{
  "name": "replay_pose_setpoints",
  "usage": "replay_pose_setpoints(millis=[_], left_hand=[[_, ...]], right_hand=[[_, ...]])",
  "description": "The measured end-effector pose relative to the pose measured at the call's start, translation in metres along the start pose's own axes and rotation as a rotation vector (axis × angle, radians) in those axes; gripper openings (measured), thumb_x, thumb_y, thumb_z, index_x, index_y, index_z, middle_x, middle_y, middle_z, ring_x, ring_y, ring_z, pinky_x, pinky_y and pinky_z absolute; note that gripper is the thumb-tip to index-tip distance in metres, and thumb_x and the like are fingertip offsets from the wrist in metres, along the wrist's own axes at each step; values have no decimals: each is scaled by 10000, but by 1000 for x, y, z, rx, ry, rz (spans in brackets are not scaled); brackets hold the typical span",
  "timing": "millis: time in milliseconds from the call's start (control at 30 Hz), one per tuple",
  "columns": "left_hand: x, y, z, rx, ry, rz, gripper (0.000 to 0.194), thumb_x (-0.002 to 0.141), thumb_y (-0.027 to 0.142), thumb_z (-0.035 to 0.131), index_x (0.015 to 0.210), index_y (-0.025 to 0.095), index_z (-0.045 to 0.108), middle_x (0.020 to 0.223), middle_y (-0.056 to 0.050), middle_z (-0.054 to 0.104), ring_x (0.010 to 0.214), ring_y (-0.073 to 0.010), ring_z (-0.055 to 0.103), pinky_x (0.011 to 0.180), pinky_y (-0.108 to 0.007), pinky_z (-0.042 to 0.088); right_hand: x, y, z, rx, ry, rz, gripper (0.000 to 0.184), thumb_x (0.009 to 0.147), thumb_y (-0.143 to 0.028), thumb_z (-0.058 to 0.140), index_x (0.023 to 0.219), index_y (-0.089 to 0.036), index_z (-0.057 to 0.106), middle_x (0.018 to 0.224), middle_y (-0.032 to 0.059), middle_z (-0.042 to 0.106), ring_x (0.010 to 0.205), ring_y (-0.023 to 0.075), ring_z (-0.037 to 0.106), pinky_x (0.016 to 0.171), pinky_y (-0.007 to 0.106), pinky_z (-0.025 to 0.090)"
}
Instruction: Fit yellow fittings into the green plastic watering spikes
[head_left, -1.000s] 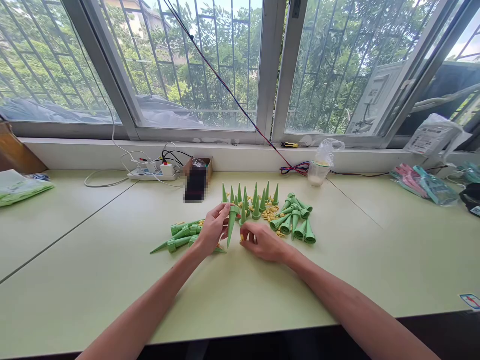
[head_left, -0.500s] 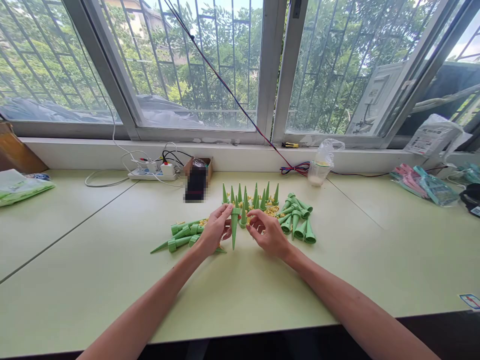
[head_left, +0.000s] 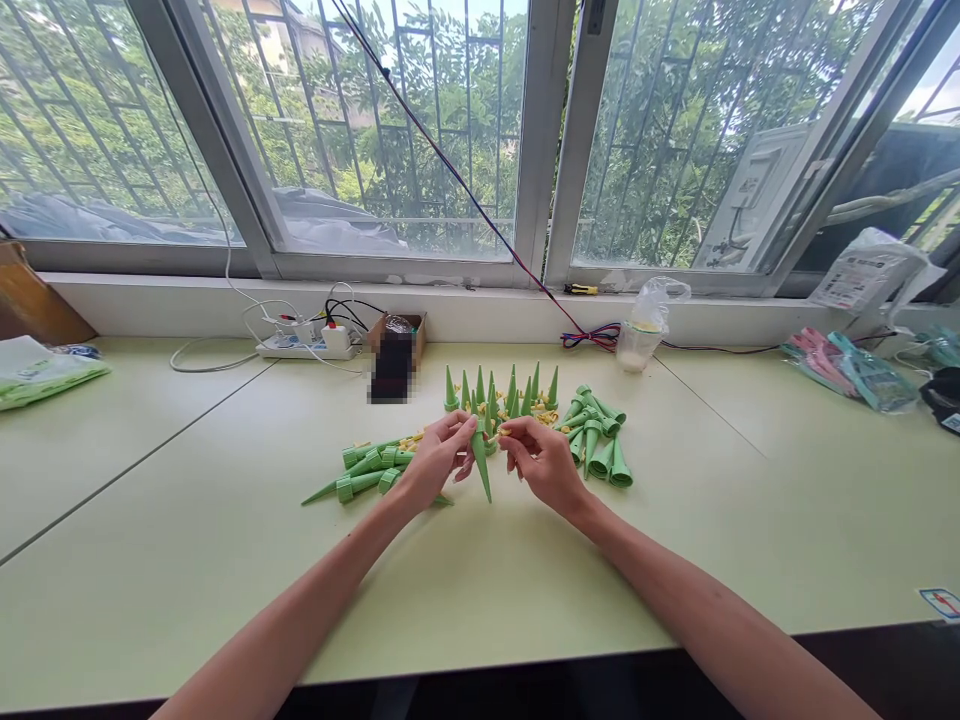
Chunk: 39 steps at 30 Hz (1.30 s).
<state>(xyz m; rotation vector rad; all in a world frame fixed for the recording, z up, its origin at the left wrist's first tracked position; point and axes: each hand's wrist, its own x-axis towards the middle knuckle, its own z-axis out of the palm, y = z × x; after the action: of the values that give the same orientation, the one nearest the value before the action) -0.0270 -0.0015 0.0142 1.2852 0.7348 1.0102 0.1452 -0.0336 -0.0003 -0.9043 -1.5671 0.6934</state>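
Note:
My left hand (head_left: 442, 456) pinches a green plastic spike (head_left: 482, 465) by its wide capped end, with the tip pointing down toward the table. Just right of it, my right hand (head_left: 546, 466) is closed at the fingertips on a small yellow piece (head_left: 504, 432), held apart from the spike. Behind both hands several green spikes (head_left: 513, 392) stand upright among scattered yellow pieces. A heap of hollow green cones (head_left: 600, 440) lies to the right. Left of my left hand, capped green spikes (head_left: 364, 484) lie on their sides, partly hidden by that hand.
A power strip (head_left: 304, 350) with cables and a small cardboard box (head_left: 418, 335) sit along the back of the table (head_left: 525, 610). A plastic cup (head_left: 637, 350) with a bag in it stands at the back right, near bundled wires (head_left: 592, 337). Packaged items (head_left: 847, 368) lie far right.
My right hand has risen from the tabletop and come away with a yellow piece at its fingertips. My left hand has shifted slightly right and tilted the spike, its tip swinging to the right.

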Motion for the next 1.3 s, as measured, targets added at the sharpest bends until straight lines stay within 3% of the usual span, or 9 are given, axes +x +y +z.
replay_pose_setpoints(millis=[133, 533, 800, 1300], left_hand=[[0, -1, 1, -30, -17, -2, 318, 845, 444, 618, 758, 166, 490, 601, 47, 473, 425, -47, 406, 351, -162, 319], [0, -3, 2, -5, -26, 6, 338, 840, 457, 616, 735, 158, 499, 622, 32, 489, 437, -57, 430, 364, -178, 338], [-1, -1, 4, 44, 6, 13, 359, 835, 471, 615, 710, 159, 488, 585, 47, 438, 431, -55, 414, 363, -177, 343], [-5, -3, 2, 438, -12, 134, 300, 843, 459, 603, 769, 179, 524, 443, 57, 491, 368, -83, 458, 395, -189, 338]], right_hand=[[0, 2, 0, 2, -9, 0, 133, 901, -310, 563, 885, -181, 586, 587, -27, 569, 453, 105, 543, 458, 217, 446], [0, 5, -1, -92, -58, 20, 204, 911, -390, 530, 882, -190, 560, 663, 2, 602, 491, 119, 571, 487, 232, 468], [0, 6, -1, -98, -70, -1, 176, 917, -353, 528, 877, -186, 569, 692, 3, 609, 495, 114, 555, 509, 237, 456], [0, 8, -3, -106, -111, 31, 181, 923, -343, 516, 839, -189, 561, 631, -20, 575, 475, 109, 527, 496, 228, 426]])
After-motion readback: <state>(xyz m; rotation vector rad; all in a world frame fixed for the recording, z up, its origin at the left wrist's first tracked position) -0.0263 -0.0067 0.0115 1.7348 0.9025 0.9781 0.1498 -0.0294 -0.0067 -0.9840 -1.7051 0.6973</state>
